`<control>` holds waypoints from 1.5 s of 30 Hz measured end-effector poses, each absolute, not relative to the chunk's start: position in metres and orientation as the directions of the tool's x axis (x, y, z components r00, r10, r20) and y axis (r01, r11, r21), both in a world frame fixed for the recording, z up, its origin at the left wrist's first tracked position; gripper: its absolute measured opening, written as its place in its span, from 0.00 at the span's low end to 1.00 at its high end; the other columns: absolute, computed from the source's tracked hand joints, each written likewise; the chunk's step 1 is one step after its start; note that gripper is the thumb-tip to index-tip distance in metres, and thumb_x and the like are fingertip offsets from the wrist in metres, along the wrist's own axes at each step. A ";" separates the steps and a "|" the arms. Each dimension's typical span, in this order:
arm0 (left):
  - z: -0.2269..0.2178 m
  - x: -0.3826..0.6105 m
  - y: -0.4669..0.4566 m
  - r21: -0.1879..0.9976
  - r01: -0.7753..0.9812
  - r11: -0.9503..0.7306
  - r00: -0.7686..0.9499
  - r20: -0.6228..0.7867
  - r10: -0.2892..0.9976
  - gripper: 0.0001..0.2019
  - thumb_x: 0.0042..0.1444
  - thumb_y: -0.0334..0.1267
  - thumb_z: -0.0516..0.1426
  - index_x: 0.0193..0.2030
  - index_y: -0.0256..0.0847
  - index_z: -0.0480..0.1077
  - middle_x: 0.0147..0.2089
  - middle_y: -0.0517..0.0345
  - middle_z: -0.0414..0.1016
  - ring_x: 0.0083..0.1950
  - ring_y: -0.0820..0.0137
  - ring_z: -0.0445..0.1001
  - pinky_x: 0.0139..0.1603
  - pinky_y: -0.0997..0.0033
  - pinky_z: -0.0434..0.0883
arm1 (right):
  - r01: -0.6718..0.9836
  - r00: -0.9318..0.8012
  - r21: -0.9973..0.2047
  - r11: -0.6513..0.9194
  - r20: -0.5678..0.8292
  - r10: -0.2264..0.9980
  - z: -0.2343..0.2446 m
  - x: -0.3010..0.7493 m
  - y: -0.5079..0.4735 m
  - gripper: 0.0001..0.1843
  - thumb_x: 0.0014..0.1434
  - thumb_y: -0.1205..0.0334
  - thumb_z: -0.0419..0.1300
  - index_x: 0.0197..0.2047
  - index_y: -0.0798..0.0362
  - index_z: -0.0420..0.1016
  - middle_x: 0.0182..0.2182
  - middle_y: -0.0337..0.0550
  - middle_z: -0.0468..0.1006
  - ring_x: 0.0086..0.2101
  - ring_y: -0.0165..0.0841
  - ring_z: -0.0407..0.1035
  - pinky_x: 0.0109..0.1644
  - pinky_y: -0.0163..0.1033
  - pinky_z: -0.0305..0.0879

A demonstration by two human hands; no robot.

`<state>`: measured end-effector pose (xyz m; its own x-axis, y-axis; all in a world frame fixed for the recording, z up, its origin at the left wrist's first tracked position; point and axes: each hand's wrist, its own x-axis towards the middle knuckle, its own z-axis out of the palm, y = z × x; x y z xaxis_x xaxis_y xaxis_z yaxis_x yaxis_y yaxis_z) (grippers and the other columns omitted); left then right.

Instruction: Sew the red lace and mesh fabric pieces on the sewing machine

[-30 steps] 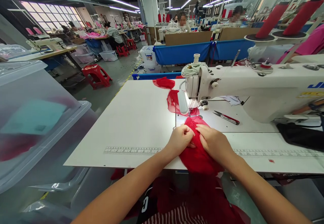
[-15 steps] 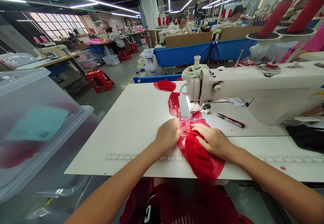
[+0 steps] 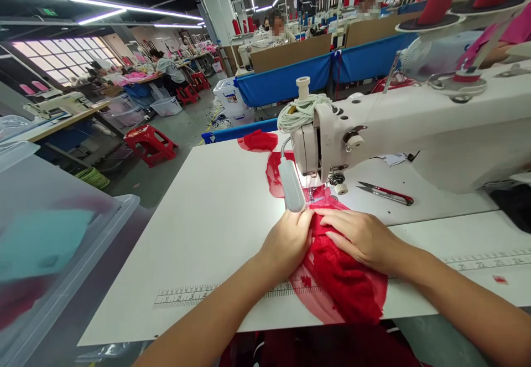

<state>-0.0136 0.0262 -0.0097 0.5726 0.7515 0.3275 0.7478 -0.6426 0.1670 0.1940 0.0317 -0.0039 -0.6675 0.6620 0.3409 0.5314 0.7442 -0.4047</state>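
Red sheer fabric (image 3: pixel 344 278) lies bunched under the white sewing machine (image 3: pixel 385 123) and drapes over the table's front edge. My left hand (image 3: pixel 288 242) is closed on the fabric's left edge, thumb and fingers pinched together just in front of the needle area. On the fabric's right side, my right hand (image 3: pixel 360 239) has its fingers curved over a fold, gripping it close to the left fingertips. The presser foot (image 3: pixel 311 192) sits right beyond both hands, on the cloth. A small lamp (image 3: pixel 292 185) hangs left of the needle and partly hides that spot.
Thread snips (image 3: pixel 385 194) lie right of the needle. More red fabric pieces (image 3: pixel 258 141) rest at the table's back. A printed ruler (image 3: pixel 186 295) runs along the front. A clear plastic bin (image 3: pixel 99 256) stands at left, a red stool (image 3: pixel 150 144) beyond. Co-workers sit farther back.
My left hand has shifted its hold, its fingertips now nearer the right hand. The fabric below is more bunched and spread to the right. The head view has moved closer and tilted.
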 end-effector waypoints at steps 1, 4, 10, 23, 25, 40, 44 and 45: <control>-0.011 -0.014 0.025 0.103 0.742 -0.663 0.593 0.361 0.720 0.13 0.65 0.27 0.44 0.50 0.32 0.65 0.46 0.43 0.72 0.41 0.64 0.71 0.39 0.65 0.73 | 0.544 -0.658 -0.409 0.733 0.335 0.675 -0.004 0.194 0.032 0.14 0.67 0.65 0.47 0.48 0.52 0.72 0.53 0.47 0.76 0.51 0.34 0.71 0.54 0.41 0.70; -0.011 -0.014 0.021 -0.083 0.716 -0.693 0.660 0.403 0.633 0.17 0.65 0.24 0.41 0.56 0.27 0.64 0.54 0.35 0.72 0.48 0.61 0.73 0.43 0.61 0.75 | 0.577 -0.636 -0.382 0.722 0.344 0.691 -0.006 0.193 0.032 0.16 0.67 0.66 0.45 0.48 0.53 0.72 0.52 0.48 0.76 0.50 0.35 0.72 0.54 0.42 0.71; -0.009 -0.013 0.019 -0.177 0.723 -0.668 0.680 0.356 0.641 0.18 0.64 0.22 0.41 0.54 0.23 0.67 0.52 0.34 0.74 0.43 0.62 0.75 0.43 0.62 0.74 | 0.608 -0.620 -0.325 0.724 0.375 0.689 -0.009 0.191 0.032 0.15 0.67 0.66 0.46 0.47 0.54 0.73 0.54 0.48 0.75 0.51 0.36 0.72 0.52 0.42 0.72; -0.007 -0.012 0.023 -0.119 0.783 -0.610 0.618 0.257 0.743 0.16 0.63 0.24 0.42 0.45 0.31 0.70 0.44 0.40 0.75 0.35 0.62 0.68 0.32 0.64 0.68 | 0.706 -0.571 -0.269 0.655 0.332 0.751 -0.008 0.190 0.032 0.15 0.68 0.63 0.44 0.44 0.51 0.72 0.54 0.43 0.76 0.45 0.36 0.75 0.43 0.42 0.74; -0.008 -0.011 0.024 -0.115 0.789 -0.604 0.611 0.258 0.749 0.15 0.64 0.26 0.43 0.44 0.31 0.70 0.43 0.41 0.75 0.35 0.62 0.68 0.32 0.64 0.68 | 0.710 -0.564 -0.274 0.649 0.330 0.757 -0.008 0.189 0.032 0.16 0.68 0.63 0.44 0.44 0.50 0.72 0.54 0.42 0.76 0.45 0.36 0.75 0.43 0.42 0.74; -0.007 -0.009 0.028 -0.110 0.800 -0.590 0.598 0.235 0.767 0.14 0.66 0.30 0.43 0.42 0.33 0.70 0.41 0.42 0.74 0.35 0.61 0.68 0.30 0.63 0.65 | 0.723 -0.541 -0.283 0.630 0.334 0.772 -0.009 0.188 0.034 0.16 0.68 0.63 0.44 0.44 0.51 0.73 0.54 0.44 0.76 0.44 0.36 0.75 0.45 0.43 0.73; -0.006 -0.008 0.029 -0.122 0.797 -0.591 0.602 0.230 0.765 0.14 0.66 0.31 0.43 0.43 0.32 0.70 0.41 0.42 0.74 0.34 0.61 0.68 0.30 0.63 0.64 | 0.736 -0.534 -0.275 0.619 0.328 0.780 -0.008 0.188 0.035 0.16 0.68 0.62 0.44 0.45 0.50 0.73 0.54 0.42 0.76 0.43 0.36 0.75 0.42 0.42 0.72; -0.006 -0.008 0.029 -0.124 0.798 -0.590 0.602 0.233 0.764 0.14 0.66 0.31 0.43 0.43 0.32 0.70 0.41 0.42 0.74 0.34 0.61 0.68 0.29 0.63 0.64 | 0.740 -0.530 -0.273 0.615 0.327 0.783 -0.007 0.188 0.035 0.17 0.68 0.62 0.43 0.45 0.50 0.73 0.53 0.42 0.77 0.43 0.36 0.75 0.41 0.41 0.72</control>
<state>-0.0084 0.0287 -0.0060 0.6016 0.7641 0.2328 0.7976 -0.5903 -0.1239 0.1877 0.0348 -0.0075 -0.5295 0.7829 0.3267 0.7401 0.6145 -0.2731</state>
